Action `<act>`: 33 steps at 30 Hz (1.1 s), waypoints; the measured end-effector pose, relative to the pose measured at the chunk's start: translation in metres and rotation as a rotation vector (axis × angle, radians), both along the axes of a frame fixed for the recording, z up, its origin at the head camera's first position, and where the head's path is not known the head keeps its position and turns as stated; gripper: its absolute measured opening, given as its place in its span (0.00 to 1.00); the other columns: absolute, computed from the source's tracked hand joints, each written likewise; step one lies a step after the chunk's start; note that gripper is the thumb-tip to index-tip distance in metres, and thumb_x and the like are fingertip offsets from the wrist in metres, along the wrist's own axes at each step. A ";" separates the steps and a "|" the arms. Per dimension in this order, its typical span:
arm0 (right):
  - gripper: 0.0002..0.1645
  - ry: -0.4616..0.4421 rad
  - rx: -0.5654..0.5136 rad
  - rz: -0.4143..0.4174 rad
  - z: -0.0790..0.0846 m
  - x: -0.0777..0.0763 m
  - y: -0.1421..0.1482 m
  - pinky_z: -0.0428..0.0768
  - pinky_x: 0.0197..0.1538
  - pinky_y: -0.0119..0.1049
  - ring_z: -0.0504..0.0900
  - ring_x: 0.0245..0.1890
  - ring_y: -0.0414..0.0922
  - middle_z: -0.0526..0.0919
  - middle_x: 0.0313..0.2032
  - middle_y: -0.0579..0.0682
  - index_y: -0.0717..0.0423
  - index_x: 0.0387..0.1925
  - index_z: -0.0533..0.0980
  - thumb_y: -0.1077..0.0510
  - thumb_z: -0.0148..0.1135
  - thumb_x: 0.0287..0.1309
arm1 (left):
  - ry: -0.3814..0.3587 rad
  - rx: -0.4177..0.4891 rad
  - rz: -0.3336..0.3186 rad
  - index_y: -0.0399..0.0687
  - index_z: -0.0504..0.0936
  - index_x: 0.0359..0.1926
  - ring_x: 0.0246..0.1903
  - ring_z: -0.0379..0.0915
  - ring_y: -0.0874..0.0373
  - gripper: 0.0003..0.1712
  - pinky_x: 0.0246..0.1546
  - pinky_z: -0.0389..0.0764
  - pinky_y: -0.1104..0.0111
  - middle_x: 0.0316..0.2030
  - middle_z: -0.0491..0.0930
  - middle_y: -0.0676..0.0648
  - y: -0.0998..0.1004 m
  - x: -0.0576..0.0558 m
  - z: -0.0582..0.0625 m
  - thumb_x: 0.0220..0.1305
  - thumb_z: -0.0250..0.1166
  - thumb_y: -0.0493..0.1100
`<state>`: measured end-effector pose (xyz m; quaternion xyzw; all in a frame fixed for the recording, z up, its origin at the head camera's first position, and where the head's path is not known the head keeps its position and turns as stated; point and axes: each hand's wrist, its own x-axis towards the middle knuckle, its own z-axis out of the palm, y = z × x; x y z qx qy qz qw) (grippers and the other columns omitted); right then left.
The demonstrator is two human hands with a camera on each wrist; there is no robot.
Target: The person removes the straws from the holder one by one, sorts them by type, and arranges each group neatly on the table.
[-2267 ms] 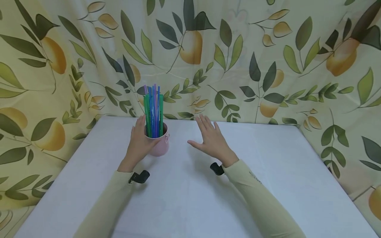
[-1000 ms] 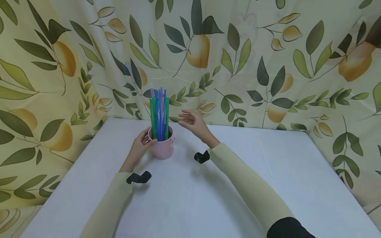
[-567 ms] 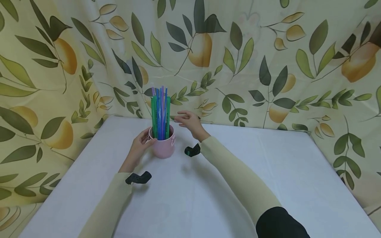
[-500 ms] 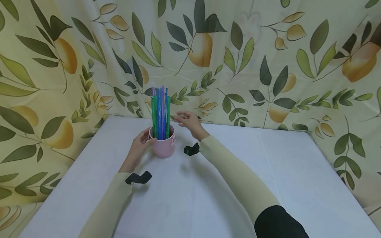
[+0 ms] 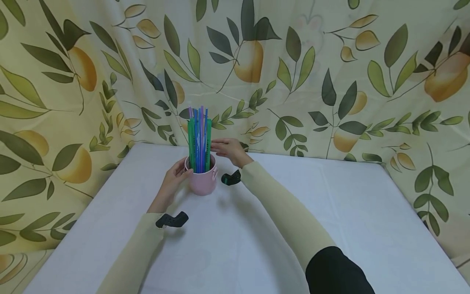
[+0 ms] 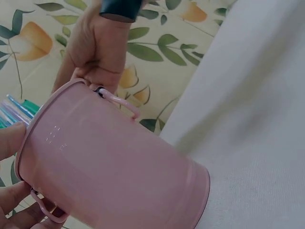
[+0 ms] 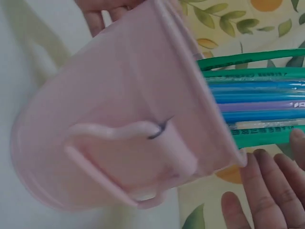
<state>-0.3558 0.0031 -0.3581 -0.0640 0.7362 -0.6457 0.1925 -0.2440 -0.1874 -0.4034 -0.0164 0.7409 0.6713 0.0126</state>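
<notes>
A pink metal pail (image 5: pixel 203 183) with small side handles stands upright on the white table, toward the back left. Blue and purple sticks (image 5: pixel 200 143) and green strips with dark printed marks (image 7: pixel 267 71) rise out of it. My left hand (image 5: pixel 171 181) holds the pail's left side, thumb at the rim and fingers by one handle (image 6: pixel 45 207). Beside the right rim is my right hand (image 5: pixel 230 151), its fingers fairly straight. In the right wrist view its thumb lies at the lowest green strip; whether they touch, I cannot tell.
White cloth covers the table (image 5: pixel 293 204). Close behind its back edge hangs a curtain (image 5: pixel 235 61) printed with fruit and leaves, which continues along both sides. A black band with a small device (image 5: pixel 172 219) sits on each wrist.
My left hand has gone from spread fingers to holding the pail. My right hand has moved left, up to the pail's rim and the green strips. The pail stays standing.
</notes>
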 end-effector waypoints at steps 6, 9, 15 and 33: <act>0.22 -0.021 0.040 0.014 0.008 -0.005 -0.004 0.76 0.61 0.43 0.78 0.57 0.51 0.79 0.55 0.59 0.61 0.57 0.74 0.60 0.59 0.61 | 0.004 0.009 0.006 0.43 0.53 0.72 0.72 0.48 0.48 0.36 0.72 0.55 0.58 0.72 0.52 0.41 0.000 -0.002 -0.006 0.67 0.56 0.43; 0.23 -0.015 0.051 0.020 0.008 -0.007 -0.006 0.75 0.61 0.44 0.78 0.56 0.52 0.79 0.55 0.59 0.62 0.56 0.74 0.61 0.61 0.59 | 0.013 0.012 0.016 0.45 0.53 0.72 0.72 0.48 0.49 0.36 0.72 0.55 0.59 0.72 0.52 0.42 -0.001 -0.004 -0.012 0.67 0.56 0.43; 0.22 0.003 0.111 0.033 0.008 -0.009 -0.011 0.78 0.59 0.42 0.80 0.54 0.52 0.80 0.53 0.59 0.62 0.53 0.76 0.61 0.64 0.56 | 0.035 0.028 0.044 0.46 0.55 0.71 0.71 0.51 0.50 0.35 0.72 0.56 0.60 0.72 0.55 0.43 0.000 -0.003 -0.015 0.67 0.57 0.43; 0.19 0.028 0.013 -0.012 0.013 0.000 -0.005 0.79 0.57 0.42 0.81 0.52 0.54 0.80 0.52 0.62 0.65 0.50 0.76 0.62 0.63 0.57 | -0.011 0.138 0.179 0.44 0.60 0.69 0.69 0.57 0.52 0.34 0.70 0.61 0.63 0.69 0.61 0.44 0.008 -0.003 -0.008 0.64 0.60 0.38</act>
